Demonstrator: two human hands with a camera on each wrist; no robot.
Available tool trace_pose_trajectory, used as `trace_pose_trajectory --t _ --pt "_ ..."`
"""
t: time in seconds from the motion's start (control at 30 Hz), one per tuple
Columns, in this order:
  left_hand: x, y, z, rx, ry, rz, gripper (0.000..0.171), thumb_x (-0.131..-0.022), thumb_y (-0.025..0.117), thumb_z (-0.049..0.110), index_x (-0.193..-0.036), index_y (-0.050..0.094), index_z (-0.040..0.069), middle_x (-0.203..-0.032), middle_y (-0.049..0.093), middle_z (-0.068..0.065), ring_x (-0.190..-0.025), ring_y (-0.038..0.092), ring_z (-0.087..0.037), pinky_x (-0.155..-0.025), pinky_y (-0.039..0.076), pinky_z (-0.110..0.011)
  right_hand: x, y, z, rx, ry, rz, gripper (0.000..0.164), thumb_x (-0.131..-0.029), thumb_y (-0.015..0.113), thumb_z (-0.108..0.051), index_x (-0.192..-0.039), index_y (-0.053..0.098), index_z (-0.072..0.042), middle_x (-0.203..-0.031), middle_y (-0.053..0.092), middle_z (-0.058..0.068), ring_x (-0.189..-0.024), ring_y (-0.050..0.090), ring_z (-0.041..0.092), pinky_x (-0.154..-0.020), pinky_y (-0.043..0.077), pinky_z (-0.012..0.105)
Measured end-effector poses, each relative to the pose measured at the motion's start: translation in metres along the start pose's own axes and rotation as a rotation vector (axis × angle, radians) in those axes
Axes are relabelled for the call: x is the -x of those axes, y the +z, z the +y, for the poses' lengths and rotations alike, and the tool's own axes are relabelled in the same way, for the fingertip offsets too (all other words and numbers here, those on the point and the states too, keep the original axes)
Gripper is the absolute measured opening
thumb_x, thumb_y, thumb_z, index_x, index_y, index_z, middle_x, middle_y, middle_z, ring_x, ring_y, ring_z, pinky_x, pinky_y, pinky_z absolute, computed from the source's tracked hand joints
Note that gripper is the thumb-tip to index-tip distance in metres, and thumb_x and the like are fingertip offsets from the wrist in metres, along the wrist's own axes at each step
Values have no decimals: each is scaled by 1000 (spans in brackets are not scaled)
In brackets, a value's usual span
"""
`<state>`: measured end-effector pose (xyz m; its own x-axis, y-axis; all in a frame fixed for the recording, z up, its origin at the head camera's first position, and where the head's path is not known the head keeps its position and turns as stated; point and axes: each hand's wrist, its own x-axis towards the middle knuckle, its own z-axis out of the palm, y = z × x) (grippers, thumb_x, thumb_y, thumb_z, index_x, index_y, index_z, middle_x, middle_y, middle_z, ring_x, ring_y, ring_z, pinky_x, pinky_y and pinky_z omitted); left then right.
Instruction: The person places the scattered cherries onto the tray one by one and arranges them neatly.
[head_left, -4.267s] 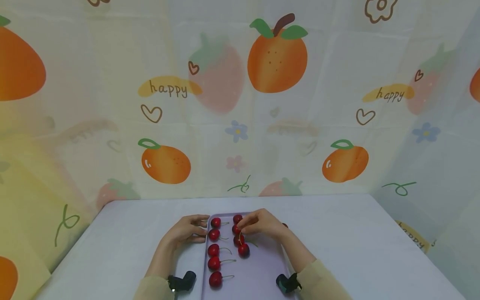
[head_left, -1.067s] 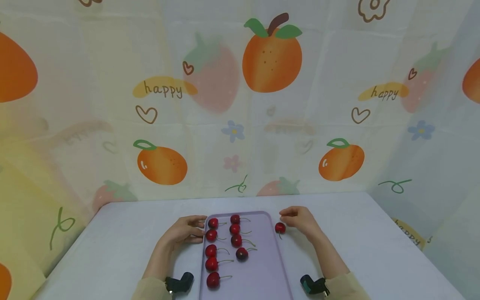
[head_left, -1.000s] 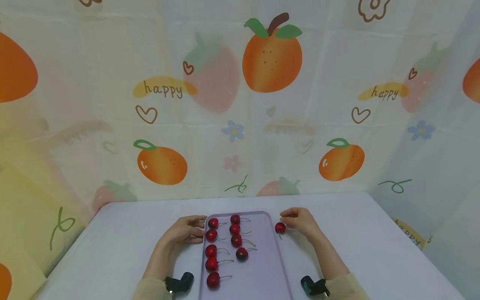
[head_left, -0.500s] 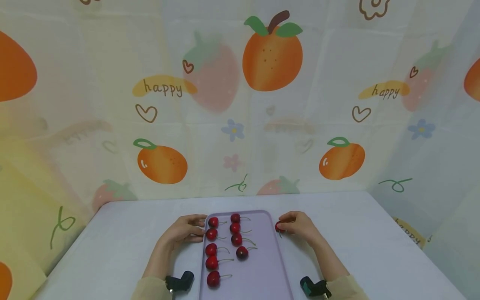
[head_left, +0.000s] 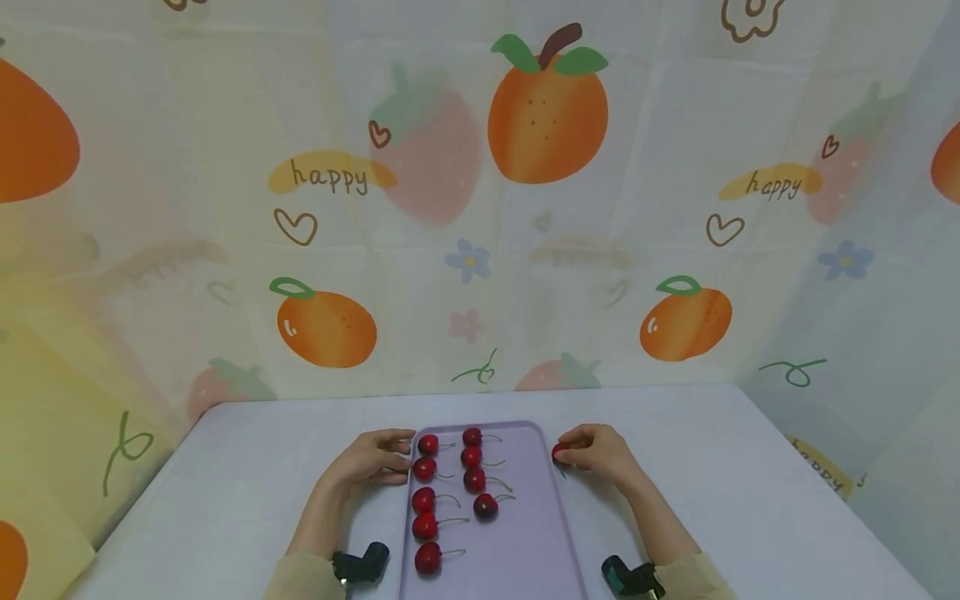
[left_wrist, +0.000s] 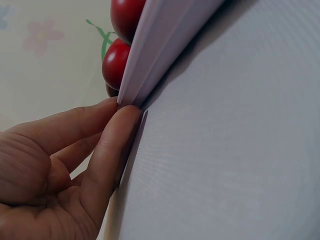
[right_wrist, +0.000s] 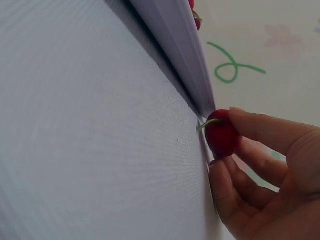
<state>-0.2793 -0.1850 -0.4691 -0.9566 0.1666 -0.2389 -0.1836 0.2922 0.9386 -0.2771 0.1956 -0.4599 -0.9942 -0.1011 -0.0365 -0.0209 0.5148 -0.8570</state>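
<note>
My right hand (head_left: pixel 596 450) pinches a dark red cherry (right_wrist: pixel 222 134) between thumb and fingers. This cherry is just outside the right rim of the lilac tray (head_left: pixel 517 542), low by the white table, its green stem pointing toward the tray in the right wrist view. Most of it is hidden by the fingers in the head view. On the other side, my left hand (head_left: pixel 371 458) rests its fingertips against the tray's left edge, fingers fairly straight. Inside the tray lie a left column of cherries (head_left: pixel 424 500) and a second column (head_left: pixel 474 479), stems mostly pointing right.
The white table (head_left: pixel 675 483) extends on both sides of the tray and ends at a fruit-print cloth (head_left: pixel 420 333) standing behind it. Dark wrist devices (head_left: pixel 362 563) are strapped on both forearms.
My right hand was over the tray's second cherry column, then moved right beside the loose cherry. It has since lowered and taken hold of it. My left hand has stayed at the tray's edge.
</note>
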Motion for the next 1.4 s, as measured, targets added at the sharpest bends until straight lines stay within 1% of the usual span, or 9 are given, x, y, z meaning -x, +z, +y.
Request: trace_pose_trajectory --t 0.23,0.4,0.57,0.77,0.9,0.97,1.07,1.2,1.4 --pt "-2 0 0 6 -9 5 54 -86 67 1 -139 53 1 -118 58 -19 -83 67 -15 -75 64 -31 0 -2 -3 -34 32 63 30 -80 79 -14 -105 72 0 -96 74 12 -75 65 13 -69 60 27" --pt "-2 0 0 13 -7 12 53 -86 66 0 -138 54 1 -117 59 -18 -83 67 -16 -75 64 -31 -2 -4 -6 -100 1 67 33 -81 79 -15 -109 71 1 -102 72 15 -82 68 14 -75 63 28" --pt "-1 1 -1 10 -13 30 52 -85 67 -1 -136 56 3 -116 60 -17 -82 67 -17 -74 64 -31 -1 -6 -12 -176 -54 22 38 -84 76 -16 -115 68 4 -106 72 19 -88 72 18 -81 64 32" --pt "-2 1 -1 -1 -19 46 52 -85 69 1 -136 57 4 -114 61 -16 -80 68 -16 -73 64 -31 1 -6 -25 -192 -78 -7 41 -85 75 -19 -121 67 0 -105 74 13 -89 70 15 -82 60 24" --pt "-2 1 -1 -6 -20 51 53 -84 70 1 -135 57 5 -114 61 -16 -79 68 -16 -73 64 -31 6 -4 -38 -233 -116 -47 43 -86 73 -18 -125 64 0 -111 72 16 -89 70 14 -82 57 23" --pt "-2 1 -1 -5 -20 51 53 -84 70 1 -135 57 4 -114 61 -16 -79 68 -16 -73 64 -31 9 -2 -43 -267 -123 -74 43 -87 72 -17 -126 63 0 -111 72 14 -89 71 12 -84 57 23" --pt "-2 1 -1 -2 -19 49 52 -85 69 1 -135 57 4 -114 61 -16 -80 68 -16 -73 64 -31 12 2 -50 -329 -114 -118 43 -88 71 -16 -127 60 1 -106 73 6 -89 70 9 -87 55 21" --pt "-1 1 0 1 -19 48 52 -85 68 0 -135 57 4 -114 61 -16 -80 67 -17 -73 64 -31 18 11 -57 -405 -91 -187 45 -88 69 -13 -127 57 6 -102 70 -3 -91 67 9 -86 54 21" --pt "-1 1 0 7 -19 46 52 -85 68 0 -135 57 3 -113 61 -16 -80 66 -17 -73 64 -31 24 27 -59 -394 -69 -273 40 -84 72 -13 -119 63 4 -101 68 -2 -91 64 11 -84 54 24"
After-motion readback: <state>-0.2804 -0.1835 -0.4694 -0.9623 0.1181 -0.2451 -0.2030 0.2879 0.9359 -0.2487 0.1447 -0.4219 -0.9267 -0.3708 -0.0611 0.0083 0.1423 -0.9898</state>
